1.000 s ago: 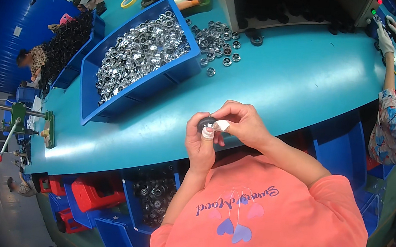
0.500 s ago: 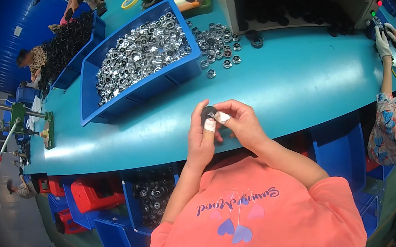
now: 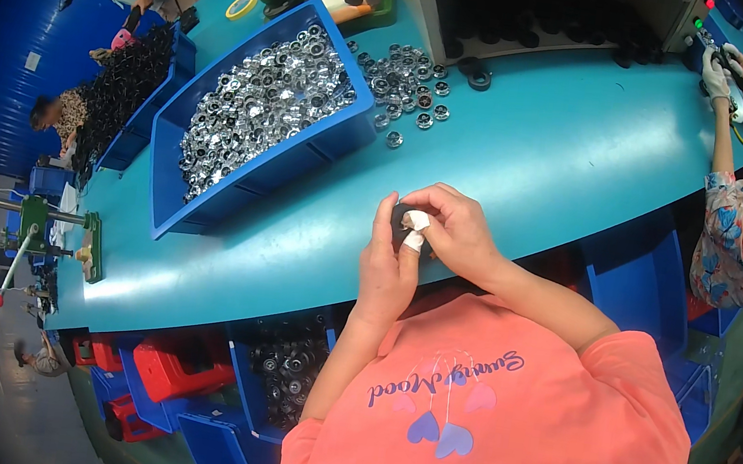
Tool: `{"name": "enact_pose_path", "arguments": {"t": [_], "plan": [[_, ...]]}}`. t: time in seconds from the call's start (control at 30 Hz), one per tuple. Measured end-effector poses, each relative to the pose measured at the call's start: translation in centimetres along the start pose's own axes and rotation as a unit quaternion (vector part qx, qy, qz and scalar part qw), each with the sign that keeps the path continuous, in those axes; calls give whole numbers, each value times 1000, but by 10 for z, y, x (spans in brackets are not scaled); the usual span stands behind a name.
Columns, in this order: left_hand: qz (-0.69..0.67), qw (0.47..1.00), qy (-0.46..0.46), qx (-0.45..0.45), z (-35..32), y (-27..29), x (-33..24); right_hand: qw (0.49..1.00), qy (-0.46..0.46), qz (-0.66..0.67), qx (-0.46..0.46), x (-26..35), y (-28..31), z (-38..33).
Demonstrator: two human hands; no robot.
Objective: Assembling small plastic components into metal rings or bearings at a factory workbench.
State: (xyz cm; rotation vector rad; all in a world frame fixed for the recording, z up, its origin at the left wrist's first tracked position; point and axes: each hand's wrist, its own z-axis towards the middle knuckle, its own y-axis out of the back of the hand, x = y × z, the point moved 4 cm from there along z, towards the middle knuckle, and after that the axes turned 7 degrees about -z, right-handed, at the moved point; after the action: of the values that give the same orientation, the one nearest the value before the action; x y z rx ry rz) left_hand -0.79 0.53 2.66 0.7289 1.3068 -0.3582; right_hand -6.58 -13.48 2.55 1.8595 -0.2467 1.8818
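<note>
At the near edge of the teal table (image 3: 542, 151), our left hand (image 3: 387, 276), our right hand (image 3: 465, 235), both grasping one round black piece (image 3: 398, 223).

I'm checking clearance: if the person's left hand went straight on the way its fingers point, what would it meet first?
The left hand would likely meet the nearest loose, silvery, round, metal-looking part on the smooth turquoise tabletop; height is unclear, so it might pass above.

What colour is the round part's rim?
The round part's rim is black; best seen in the head view.
</note>
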Motion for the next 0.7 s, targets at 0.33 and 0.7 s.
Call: {"name": "enact_pose_path", "arguments": {"t": [0.33, 0.7], "plan": [[-298, 952, 19, -60, 3, 6, 6, 986, -132, 93, 48, 12, 8, 2], [-322, 942, 67, -71, 5, 12, 20, 978, -140, 142, 63, 1, -6, -2]]}}
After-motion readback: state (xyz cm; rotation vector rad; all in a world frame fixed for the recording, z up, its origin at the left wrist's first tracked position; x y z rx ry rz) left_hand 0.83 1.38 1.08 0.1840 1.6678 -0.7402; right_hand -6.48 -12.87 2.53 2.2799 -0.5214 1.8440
